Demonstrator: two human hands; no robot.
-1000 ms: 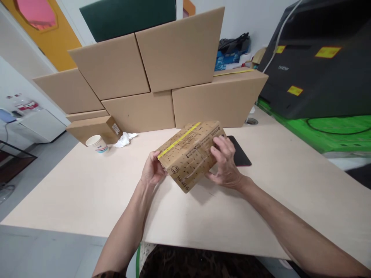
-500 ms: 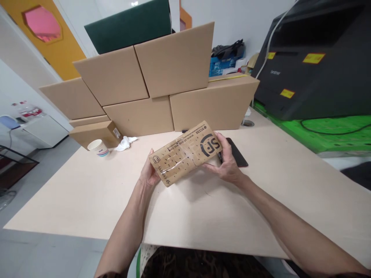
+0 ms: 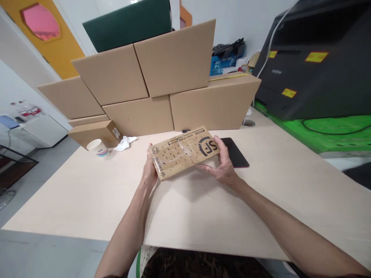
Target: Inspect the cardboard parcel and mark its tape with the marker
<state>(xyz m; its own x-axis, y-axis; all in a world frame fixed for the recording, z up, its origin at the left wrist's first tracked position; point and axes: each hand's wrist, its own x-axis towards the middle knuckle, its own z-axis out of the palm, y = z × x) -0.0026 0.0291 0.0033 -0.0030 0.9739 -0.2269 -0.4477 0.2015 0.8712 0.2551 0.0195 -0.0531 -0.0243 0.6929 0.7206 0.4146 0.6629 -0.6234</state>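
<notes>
A brown cardboard box (image 3: 182, 154) with black SF Express print and clear tape is held above the table, its right end tilted up. My left hand (image 3: 149, 170) grips its left end, with the fingers mostly hidden behind it. On the right end, my right hand (image 3: 223, 164) holds the box with the thumb along the edge and fingers underneath. A black tablet-like slab (image 3: 236, 152) lies on the table just beyond my right hand.
Large cardboard boxes (image 3: 139, 116) are stacked along the back, with a dark green box (image 3: 130, 25) on top. A paper cup (image 3: 97, 147), crumpled tissue (image 3: 125, 143) and smaller carton (image 3: 95, 133) sit at left on the pale table (image 3: 72, 193). A black printer (image 3: 315, 77) stands at right.
The box has turned slightly in my hands and lies a little more level, its right end lower and its left end higher. Both hands keep their hold.
</notes>
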